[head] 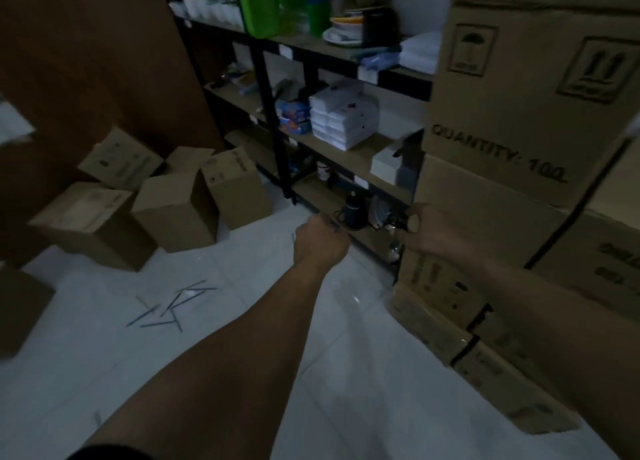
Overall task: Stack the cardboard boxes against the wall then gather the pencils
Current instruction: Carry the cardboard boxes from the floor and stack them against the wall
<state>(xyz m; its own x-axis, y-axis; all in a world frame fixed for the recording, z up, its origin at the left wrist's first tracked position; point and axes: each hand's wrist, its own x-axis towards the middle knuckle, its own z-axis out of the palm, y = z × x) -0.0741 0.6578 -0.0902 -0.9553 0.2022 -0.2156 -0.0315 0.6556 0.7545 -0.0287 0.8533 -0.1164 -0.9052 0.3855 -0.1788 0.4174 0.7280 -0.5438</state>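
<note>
Several small cardboard boxes (pixel 176 210) lie jumbled on the white floor at the left, against a brown panel (pixel 86 61). Several pencils (pixel 169 307) are scattered on the floor in front of them. A tall stack of cardboard boxes (pixel 512 120) stands at the right. My left hand (pixel 322 243) reaches forward over the floor with its fingers curled away from me; whether it holds anything is hidden. My right hand (pixel 433 233) rests against the stack's left corner, thumb at the edge.
A black metal shelf rack (pixel 346 155) with white packets, bottles and dishes runs along the back, between the loose boxes and the stack. Another cardboard box (pixel 20 307) sits at the far left edge. The room is dim.
</note>
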